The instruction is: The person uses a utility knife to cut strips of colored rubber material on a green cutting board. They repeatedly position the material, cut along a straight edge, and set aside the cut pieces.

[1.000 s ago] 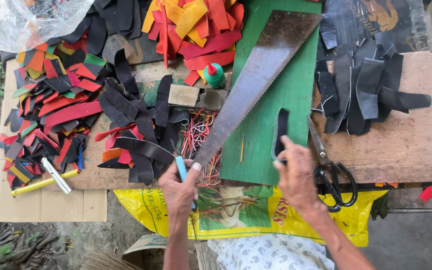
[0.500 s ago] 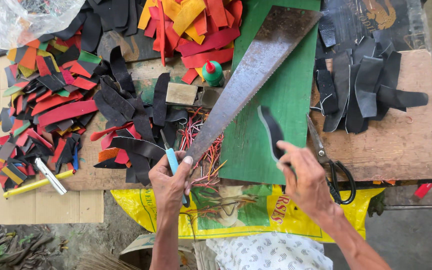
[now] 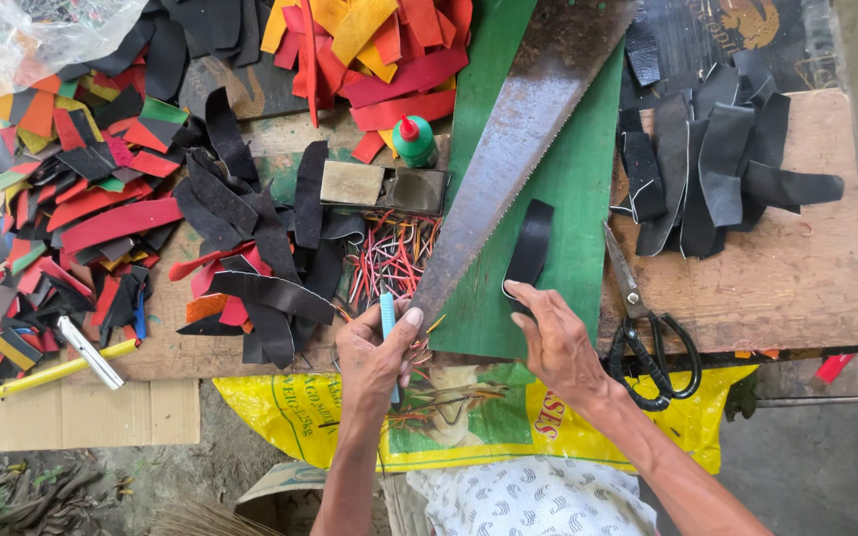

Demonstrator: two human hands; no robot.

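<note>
My left hand (image 3: 374, 349) grips a slim light-blue tool (image 3: 386, 310), with its thumb against the near end of a long rusty saw blade (image 3: 518, 149). The blade lies diagonally over a green cutting mat (image 3: 573, 199). My right hand (image 3: 556, 339) pinches the near end of a black rubber strip (image 3: 530, 241). That strip lies flat on the mat just right of the blade.
Black-handled scissors (image 3: 640, 333) lie right of my right hand, on a wooden board (image 3: 796, 283) with several black strips (image 3: 717, 159). Red, orange and black scraps (image 3: 101, 218) cover the left; a green glue bottle (image 3: 414, 141), thin coloured strands (image 3: 389, 258), a yellow knife (image 3: 62, 365) and a yellow sack (image 3: 290, 407) lie nearby.
My right hand raised the black strip off the mat, then laid it down beside the saw blade. My left hand shifted along the blade's near end with the blue tool.
</note>
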